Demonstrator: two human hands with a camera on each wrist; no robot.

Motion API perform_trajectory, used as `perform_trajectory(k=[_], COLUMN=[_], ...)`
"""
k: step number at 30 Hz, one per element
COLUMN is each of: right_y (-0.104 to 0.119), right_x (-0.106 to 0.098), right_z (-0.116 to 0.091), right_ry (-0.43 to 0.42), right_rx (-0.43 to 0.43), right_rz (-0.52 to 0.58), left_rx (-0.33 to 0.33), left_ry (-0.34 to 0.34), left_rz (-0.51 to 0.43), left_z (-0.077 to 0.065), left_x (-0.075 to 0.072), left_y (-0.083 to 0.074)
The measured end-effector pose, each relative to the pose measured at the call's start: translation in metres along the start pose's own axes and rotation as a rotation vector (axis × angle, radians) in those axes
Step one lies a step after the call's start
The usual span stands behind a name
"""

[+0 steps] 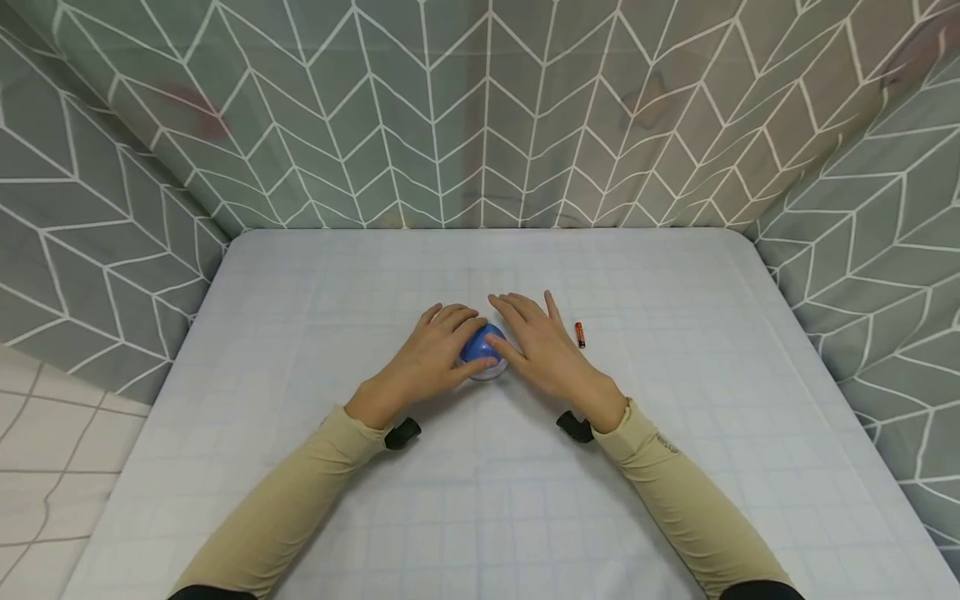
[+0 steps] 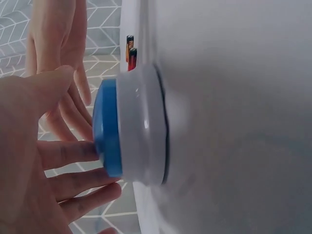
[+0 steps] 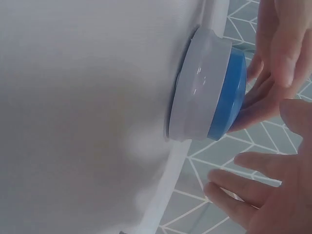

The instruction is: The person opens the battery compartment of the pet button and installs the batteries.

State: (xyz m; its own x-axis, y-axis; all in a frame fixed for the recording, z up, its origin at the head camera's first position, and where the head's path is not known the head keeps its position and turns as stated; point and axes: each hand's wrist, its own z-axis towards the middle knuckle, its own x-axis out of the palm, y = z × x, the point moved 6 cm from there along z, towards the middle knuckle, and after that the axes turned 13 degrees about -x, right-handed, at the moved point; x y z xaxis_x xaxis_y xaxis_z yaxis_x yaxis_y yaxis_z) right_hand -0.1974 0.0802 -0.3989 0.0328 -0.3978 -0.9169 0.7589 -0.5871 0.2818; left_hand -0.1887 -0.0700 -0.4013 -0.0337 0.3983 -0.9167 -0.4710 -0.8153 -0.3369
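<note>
A round push-button device with a blue domed top (image 1: 480, 343) and a glossy white base (image 2: 141, 126) sits on the table between both hands. My left hand (image 1: 429, 354) reaches around its left side, fingers extended, fingertips right at the blue dome in the left wrist view. On the other side my right hand (image 1: 551, 354) hovers with spread, fairly straight fingers, its thumb overlapping the dome in the head view. Neither hand curls around the device. Just beyond the right hand lie small orange-and-black batteries (image 1: 580, 335); the left wrist view shows two, one partly behind the device.
A white cloth with a faint grid covers the table (image 1: 480, 500). Grey curtains (image 1: 480, 108) with white chevron lines stand along the back and both sides. Dark wrist cameras (image 1: 403, 433) hang below the cuffs, low over the table.
</note>
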Motion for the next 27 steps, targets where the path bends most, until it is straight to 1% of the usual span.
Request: perform_trajectory(k=[4,9,12,15,17,22,27], right_y=[-0.002,-0.004,-0.004,-0.001,0.001,0.003,0.002], right_x=[0.001,0.004,0.005,0.004,0.004,0.008,0.007], right_z=[-0.002,-0.002,-0.001,0.002,0.002,-0.001,-0.002], right_ry=[0.033,0.078,0.081,0.074,0.086,0.117,0.11], right_rx=[0.021,0.037,0.036,0.029,0.027,0.013,0.005], right_rz=[-0.012,-0.014,-0.02,-0.041,-0.049,-0.049,-0.061], left_rx=[-0.007,-0.049,-0.069,-0.081,-0.094,-0.147,-0.198], left_ry=[-0.006,0.06,0.091,0.09,0.089,0.094,0.09], left_rz=[-0.029,-0.041,-0.044,-0.07,-0.094,-0.145,-0.222], left_z=[0.0,0.0,0.002,0.004,0.003,-0.001,0.0], left_x=[0.008,0.017,0.021,0.019,0.019,0.021,0.018], left_y=[-0.001,0.004,0.008,0.01,0.011,0.013,0.015])
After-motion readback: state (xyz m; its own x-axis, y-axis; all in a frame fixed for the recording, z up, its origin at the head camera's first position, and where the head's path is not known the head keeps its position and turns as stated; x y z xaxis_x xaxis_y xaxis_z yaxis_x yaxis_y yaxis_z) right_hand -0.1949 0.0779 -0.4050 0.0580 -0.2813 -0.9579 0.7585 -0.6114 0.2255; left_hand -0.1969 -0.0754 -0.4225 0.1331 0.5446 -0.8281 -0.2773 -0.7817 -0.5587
